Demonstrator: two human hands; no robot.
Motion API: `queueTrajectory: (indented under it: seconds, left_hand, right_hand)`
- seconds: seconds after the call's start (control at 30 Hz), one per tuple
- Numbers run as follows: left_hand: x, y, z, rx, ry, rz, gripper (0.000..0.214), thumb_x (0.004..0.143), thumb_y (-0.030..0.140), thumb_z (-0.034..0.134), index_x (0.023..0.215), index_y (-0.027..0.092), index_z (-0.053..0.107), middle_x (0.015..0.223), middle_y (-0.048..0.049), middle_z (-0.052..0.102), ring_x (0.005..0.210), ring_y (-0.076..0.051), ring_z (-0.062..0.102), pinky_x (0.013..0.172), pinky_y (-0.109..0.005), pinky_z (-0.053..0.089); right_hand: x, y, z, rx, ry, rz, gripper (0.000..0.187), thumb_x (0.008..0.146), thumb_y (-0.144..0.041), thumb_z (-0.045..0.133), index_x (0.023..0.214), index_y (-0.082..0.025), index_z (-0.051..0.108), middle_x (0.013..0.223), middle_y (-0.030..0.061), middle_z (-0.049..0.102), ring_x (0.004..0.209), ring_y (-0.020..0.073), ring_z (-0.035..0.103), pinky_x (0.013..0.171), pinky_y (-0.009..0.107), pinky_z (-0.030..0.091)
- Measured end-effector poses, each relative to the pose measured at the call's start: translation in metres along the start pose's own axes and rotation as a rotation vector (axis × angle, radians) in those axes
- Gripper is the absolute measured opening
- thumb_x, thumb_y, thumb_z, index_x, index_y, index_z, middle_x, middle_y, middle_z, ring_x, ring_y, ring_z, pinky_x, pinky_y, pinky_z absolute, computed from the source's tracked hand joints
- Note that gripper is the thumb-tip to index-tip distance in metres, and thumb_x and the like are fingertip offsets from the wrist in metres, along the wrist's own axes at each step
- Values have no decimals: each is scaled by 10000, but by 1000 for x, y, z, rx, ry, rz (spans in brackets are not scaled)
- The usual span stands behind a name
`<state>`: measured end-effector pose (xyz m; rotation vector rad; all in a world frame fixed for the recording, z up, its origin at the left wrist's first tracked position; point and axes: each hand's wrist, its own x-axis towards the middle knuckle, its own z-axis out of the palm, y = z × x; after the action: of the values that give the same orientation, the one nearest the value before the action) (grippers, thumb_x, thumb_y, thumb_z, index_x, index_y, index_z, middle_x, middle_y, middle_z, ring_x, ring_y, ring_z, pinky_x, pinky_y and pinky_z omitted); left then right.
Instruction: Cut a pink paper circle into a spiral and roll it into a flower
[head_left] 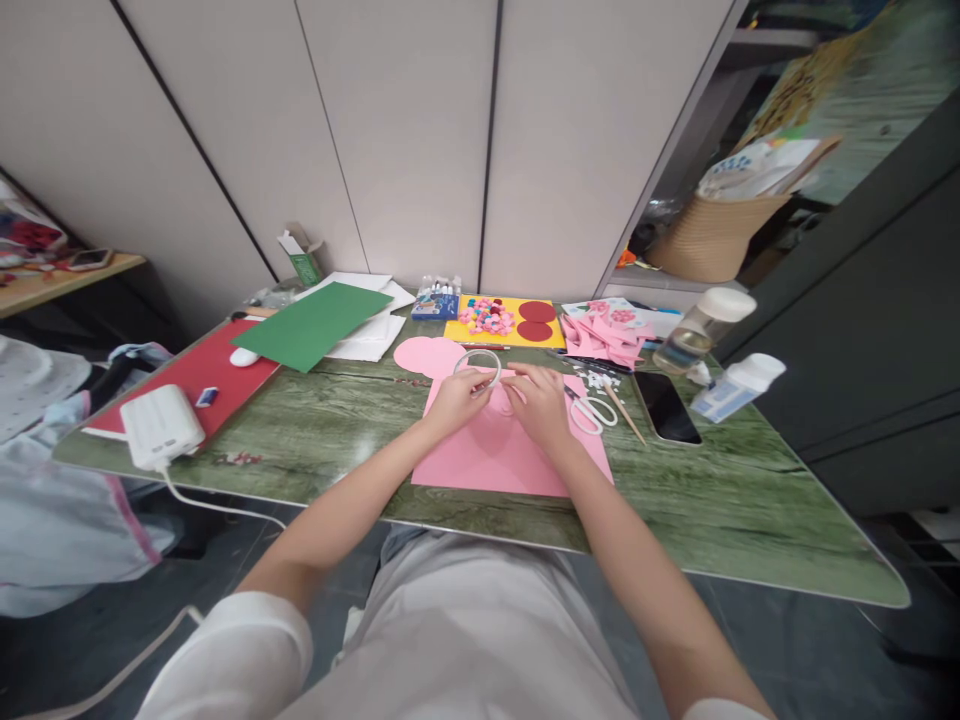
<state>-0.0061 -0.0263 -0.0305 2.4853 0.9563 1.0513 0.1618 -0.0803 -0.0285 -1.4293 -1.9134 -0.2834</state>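
A white ring-shaped roll of tape (480, 354) is gripped between the thumb and fingers of my left hand (457, 402). Close beside it, my right hand (541, 402) has its fingers bent and pinched together at the roll's right side; what lies between them is too small to make out. Both hands are over a pink sheet of paper (510, 468) lying flat at the table's front. Pink paper circles (420, 354) touch the sheet's upper left. White-handled scissors (594, 412) rest at its right edge, near my right hand.
Behind the hands, pom-poms (487, 317) and dark red circles (535, 312) lie on yellow paper. Pink scraps (604, 335), a phone (667, 408), a bottle (701, 330) and a white container (739, 388) stand right. Green paper (315, 325) and a power bank (161, 425) lie left.
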Motion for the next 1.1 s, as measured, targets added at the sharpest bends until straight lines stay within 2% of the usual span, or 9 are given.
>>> queueTrajectory:
  seconds: [0.2, 0.33, 0.67, 0.73, 0.8, 0.87, 0.93, 1.0, 1.1]
  left_hand:
    - [-2, -1, 4, 99, -18, 81, 268, 781, 144, 540, 1020, 154, 662, 842, -72, 657, 788, -156, 570, 738, -273, 442]
    - [-4, 0, 8, 142, 1, 121, 246, 799, 161, 526, 1001, 154, 666, 825, -82, 656, 805, -173, 571, 770, -305, 436]
    - [-3, 4, 5, 113, 107, 100, 212, 827, 234, 523, 969, 158, 662, 804, -67, 649, 783, -150, 572, 753, -282, 444]
    - [-4, 8, 6, 101, 107, 77, 194, 820, 232, 531, 936, 156, 666, 795, -62, 649, 768, -142, 573, 736, -272, 447]
    - [-4, 12, 8, 94, 87, 56, 173, 809, 242, 546, 889, 157, 674, 755, -50, 645, 743, -136, 573, 718, -259, 448]
    - [-2, 13, 8, 94, 57, 32, 193, 804, 267, 556, 915, 166, 676, 737, -36, 643, 736, -129, 576, 707, -241, 447]
    - [3, 5, 3, 109, 47, -22, 260, 833, 266, 510, 1032, 173, 649, 831, -46, 660, 781, -125, 588, 727, -230, 447]
    - [9, -12, -7, 146, 45, -102, 287, 842, 260, 482, 1058, 157, 640, 879, -66, 665, 799, -140, 594, 740, -245, 445]
    - [12, -46, -29, 227, 16, -235, 219, 799, 222, 505, 896, 140, 683, 870, -106, 666, 838, -203, 594, 778, -310, 433]
  right_hand:
    - [1, -6, -2, 19, -1, 82, 81, 816, -235, 573, 783, -215, 644, 1075, 44, 645, 1006, 211, 530, 879, 377, 285]
    - [3, -8, -2, 73, -7, 148, 74, 779, -244, 594, 728, -211, 636, 1040, 47, 634, 997, 222, 511, 846, 373, 285]
    - [5, -19, 7, 158, 87, 265, 74, 740, -266, 604, 714, -198, 617, 1011, 46, 598, 991, 226, 479, 856, 370, 293]
    - [7, -11, 10, 205, 98, 322, 76, 736, -270, 597, 727, -199, 624, 1027, 55, 589, 1023, 239, 463, 891, 394, 278]
    - [11, 7, 9, 326, 169, 511, 54, 694, -238, 604, 675, -191, 622, 1016, 65, 580, 1025, 245, 459, 930, 417, 262]
    - [13, 30, 2, 359, 211, 585, 105, 712, -251, 562, 666, -178, 621, 1022, 92, 560, 1041, 253, 450, 949, 433, 269]
    - [13, 49, -6, 412, 217, 612, 139, 713, -290, 562, 695, -173, 635, 1022, 98, 556, 1035, 242, 460, 954, 417, 296]
    - [13, 57, -12, 498, 179, 624, 180, 702, -329, 581, 738, -169, 654, 1023, 97, 569, 1022, 229, 484, 925, 388, 346]
    - [14, 52, -11, 682, 7, 647, 221, 677, -354, 604, 785, -176, 676, 947, 73, 631, 929, 200, 554, 816, 343, 420]
